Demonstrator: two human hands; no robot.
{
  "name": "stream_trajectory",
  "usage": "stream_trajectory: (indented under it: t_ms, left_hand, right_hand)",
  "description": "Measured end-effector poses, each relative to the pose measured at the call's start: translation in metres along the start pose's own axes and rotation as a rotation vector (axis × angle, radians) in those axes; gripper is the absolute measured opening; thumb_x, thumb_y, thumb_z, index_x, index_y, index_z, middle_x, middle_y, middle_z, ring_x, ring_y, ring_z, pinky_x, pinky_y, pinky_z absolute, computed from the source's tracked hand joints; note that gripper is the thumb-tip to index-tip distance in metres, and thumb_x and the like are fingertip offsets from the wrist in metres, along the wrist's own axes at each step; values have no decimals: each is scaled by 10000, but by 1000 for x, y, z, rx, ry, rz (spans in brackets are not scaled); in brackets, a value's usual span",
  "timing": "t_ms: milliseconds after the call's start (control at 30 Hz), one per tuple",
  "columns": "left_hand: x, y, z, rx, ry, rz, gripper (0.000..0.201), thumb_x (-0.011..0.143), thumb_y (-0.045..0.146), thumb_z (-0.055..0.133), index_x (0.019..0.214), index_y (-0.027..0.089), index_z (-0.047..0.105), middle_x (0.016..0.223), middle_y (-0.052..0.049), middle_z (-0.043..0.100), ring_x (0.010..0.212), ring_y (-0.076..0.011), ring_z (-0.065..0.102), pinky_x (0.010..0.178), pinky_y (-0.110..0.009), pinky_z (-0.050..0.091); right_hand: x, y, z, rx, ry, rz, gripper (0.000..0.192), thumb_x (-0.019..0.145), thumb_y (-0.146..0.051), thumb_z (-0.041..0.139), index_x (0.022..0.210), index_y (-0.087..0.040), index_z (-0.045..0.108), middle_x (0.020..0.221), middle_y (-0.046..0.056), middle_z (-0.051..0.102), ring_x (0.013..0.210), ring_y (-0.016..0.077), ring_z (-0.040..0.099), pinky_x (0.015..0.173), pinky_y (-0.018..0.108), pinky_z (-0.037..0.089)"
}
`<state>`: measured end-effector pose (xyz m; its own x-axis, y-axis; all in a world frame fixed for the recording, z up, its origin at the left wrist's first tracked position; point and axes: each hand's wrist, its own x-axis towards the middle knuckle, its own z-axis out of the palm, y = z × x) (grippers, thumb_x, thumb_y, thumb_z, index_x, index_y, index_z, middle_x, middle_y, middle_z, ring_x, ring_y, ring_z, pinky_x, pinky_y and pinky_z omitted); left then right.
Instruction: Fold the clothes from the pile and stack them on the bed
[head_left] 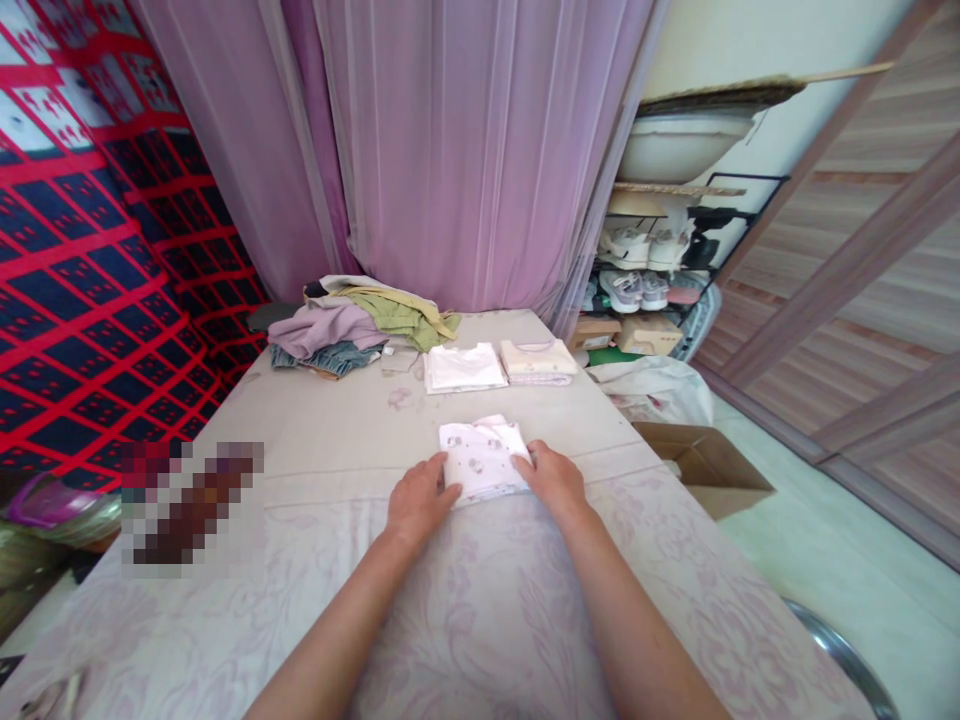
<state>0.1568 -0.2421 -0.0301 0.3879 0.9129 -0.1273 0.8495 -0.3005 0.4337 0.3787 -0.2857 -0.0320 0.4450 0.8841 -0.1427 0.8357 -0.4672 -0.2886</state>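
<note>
A small folded white garment with a pale print (pixel 484 458) lies on the cloth-covered table (pixel 322 430) in front of me. My left hand (pixel 420 497) grips its near left edge, fingers curled on the fabric. My right hand (pixel 553 477) holds its right edge. Farther back lie two folded pieces side by side: a white one (pixel 463 367) and a cream one with a pink neckline (pixel 537 361).
A pile of unfolded clothes (pixel 360 325) sits at the table's far left. Pink curtains (pixel 450 150) hang behind. A shoe rack (pixel 652 270) and an open cardboard box (pixel 701 465) stand on the right floor. A metal basin rim (pixel 847 655) shows at lower right.
</note>
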Motion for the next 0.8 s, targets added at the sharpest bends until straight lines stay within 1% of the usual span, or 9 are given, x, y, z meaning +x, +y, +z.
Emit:
stream_trajectory:
  t_ms: [67, 133, 200, 300, 433, 533, 633, 733, 800]
  left_hand:
    - [-3, 0, 3, 39, 80, 107, 499, 813, 335, 556, 1296, 224, 508, 1256, -101, 573, 1162, -252, 511, 984, -362, 375]
    - [-5, 1, 6, 46, 117, 286, 451, 832, 304, 542, 1280, 259, 531, 1404, -77, 465, 1301, -256, 389, 1095, -417, 259]
    - [-5, 0, 9, 40, 58, 473, 425, 874, 331, 500, 1298, 302, 518, 1472, -35, 392, 1380, -249, 276, 1141, -464, 151]
    - [-6, -4, 15, 66, -87, 621, 443, 912, 368, 446, 1354, 335, 457, 1499, -17, 350, 1415, -239, 197, 1148, -494, 100]
    - [-4, -10, 19, 86, -127, 636, 461, 916, 351, 448, 1375, 377, 416, 1526, 6, 289, 1425, -239, 162, 1141, -510, 109]
    - [-3, -12, 19, 65, -141, 630, 451, 913, 363, 459, 1361, 395, 430, 1524, 17, 290, 1423, -240, 167, 1140, -517, 103]
    - [-1, -12, 20, -40, -148, 613, 380, 920, 402, 434, 1286, 381, 531, 1493, 17, 357, 1414, -237, 205, 1139, -503, 138]
    - [4, -15, 21, -248, -29, 508, 340, 921, 371, 415, 1173, 311, 636, 1379, -13, 517, 1325, -206, 391, 1118, -409, 261]
    - [11, -18, 19, -344, 103, 320, 328, 903, 322, 429, 1140, 262, 648, 1278, -38, 602, 1200, -191, 521, 1051, -348, 363]
  right_hand:
    - [-2, 0, 0, -10, 49, -25, 394, 881, -462, 446, 1175, -222, 551, 998, 75, 680, 919, 214, 624, 749, 292, 419]
    - [-2, -1, 0, 18, 151, -106, 421, 892, -392, 437, 1271, -218, 501, 1183, 91, 622, 1051, 206, 581, 864, 302, 414]
    - [-2, -4, 2, 37, 228, -285, 465, 903, -337, 414, 1349, -209, 444, 1376, 100, 490, 1234, 207, 460, 1005, 330, 344]
    - [-1, -7, 11, -9, 135, -528, 513, 921, -352, 373, 1417, -225, 367, 1521, 78, 289, 1390, 226, 239, 1118, 442, 184]
    - [2, -6, 23, -81, -19, -518, 516, 948, -401, 290, 1443, -259, 319, 1553, 65, 199, 1420, 233, 153, 1117, 544, 95]
    - [5, -4, 26, -85, -50, -508, 523, 948, -423, 285, 1448, -272, 307, 1557, 60, 185, 1425, 227, 135, 1116, 545, 96]
    - [6, -2, 26, -41, -66, -499, 519, 941, -438, 306, 1434, -276, 337, 1552, 61, 203, 1423, 231, 145, 1112, 549, 109]
    - [8, 1, 26, 45, -11, -495, 477, 928, -422, 361, 1366, -257, 453, 1515, 76, 304, 1391, 220, 247, 1117, 469, 180]
    - [10, 3, 25, 112, 83, -439, 441, 925, -372, 377, 1313, -214, 515, 1451, 94, 411, 1332, 194, 356, 1097, 359, 254]
